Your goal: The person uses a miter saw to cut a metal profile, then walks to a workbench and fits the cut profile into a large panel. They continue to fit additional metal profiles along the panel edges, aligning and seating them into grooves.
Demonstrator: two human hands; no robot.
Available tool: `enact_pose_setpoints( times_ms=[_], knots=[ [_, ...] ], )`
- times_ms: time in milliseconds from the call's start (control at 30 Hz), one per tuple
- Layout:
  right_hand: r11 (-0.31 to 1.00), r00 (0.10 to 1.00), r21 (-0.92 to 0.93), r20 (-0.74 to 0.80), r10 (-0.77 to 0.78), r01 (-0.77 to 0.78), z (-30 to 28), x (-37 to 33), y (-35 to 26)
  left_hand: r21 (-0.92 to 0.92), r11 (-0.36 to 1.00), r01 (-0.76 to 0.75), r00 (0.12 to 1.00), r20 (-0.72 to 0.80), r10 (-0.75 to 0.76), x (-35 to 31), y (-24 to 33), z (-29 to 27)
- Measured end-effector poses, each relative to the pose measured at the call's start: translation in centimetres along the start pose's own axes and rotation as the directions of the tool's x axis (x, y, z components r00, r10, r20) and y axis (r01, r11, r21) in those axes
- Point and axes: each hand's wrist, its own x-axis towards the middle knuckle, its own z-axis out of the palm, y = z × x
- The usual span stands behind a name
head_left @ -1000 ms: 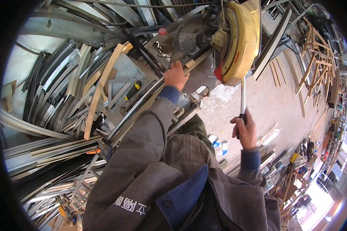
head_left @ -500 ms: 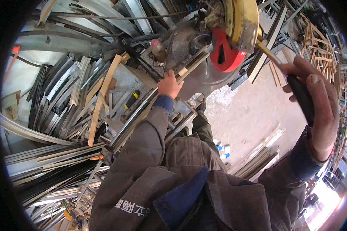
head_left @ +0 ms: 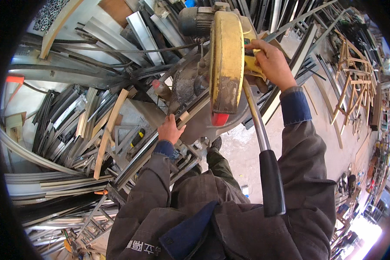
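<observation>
My left hand [head_left: 170, 131] is closed round a long metal profile [head_left: 145, 149], which lies slantwise on the bed of a cut-off saw. Just ahead of its fingers, a short light wooden block [head_left: 184, 116] sits against the profile. The saw's yellow blade guard [head_left: 227, 56] is tilted above the round table, with a red lower guard [head_left: 219, 119] showing beneath. My right hand [head_left: 273, 63] reaches to the guard's right side, index finger stretched toward a small green button [head_left: 247, 42]. The saw's lever with its black grip [head_left: 271, 182] stands free of my hands.
Metal profiles [head_left: 60, 117] are heaped on the left, with a wooden strip [head_left: 110, 134] across them. A yellow-and-black tool [head_left: 138, 138] and a red-capped bottle [head_left: 161, 89] are near the saw. Wooden frames [head_left: 353, 84] stand at the far right.
My right hand has let go of the lever's black grip and moved to the side of the yellow guard. My left hand still holds the profile.
</observation>
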Motion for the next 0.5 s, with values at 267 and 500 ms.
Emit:
enact_pose_setpoints(
  times_ms=[267,500],
  knots=[
    [0.948,0.983,-0.262,0.027,-0.182,0.183,1.1,2.7,2.7,-0.017,1.0,0.017,0.999,-0.032,-0.017,0.0,-0.2,0.8],
    [0.861,0.926,-0.366,0.001,-0.378,0.352,2.1,4.3,4.7,-0.029,0.998,0.053,0.998,0.022,-0.053,0.2,0.1,0.7]
  ],
)
